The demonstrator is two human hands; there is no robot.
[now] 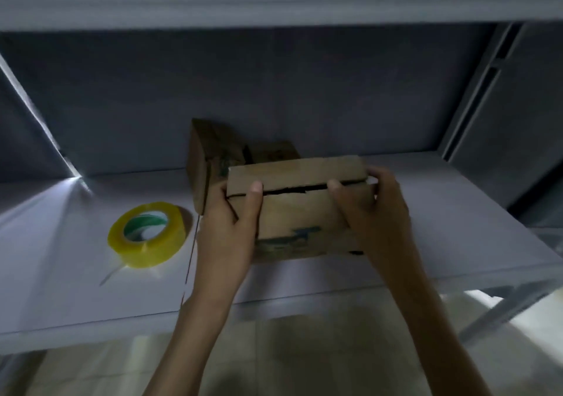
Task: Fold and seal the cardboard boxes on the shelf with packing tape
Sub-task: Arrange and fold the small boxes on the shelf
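Cardboard box (297, 210) at frame centre, seemingly light and stiff, is gripped at both ends by left hand (231, 222) and right hand (368, 213), thumbs pinning its flaps.

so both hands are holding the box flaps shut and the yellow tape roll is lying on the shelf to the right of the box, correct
Not quite. The head view shows the yellow tape roll lying on the shelf to the left of the cardboard box, not the right. The rest holds: the left hand and right hand hold the flaps shut.
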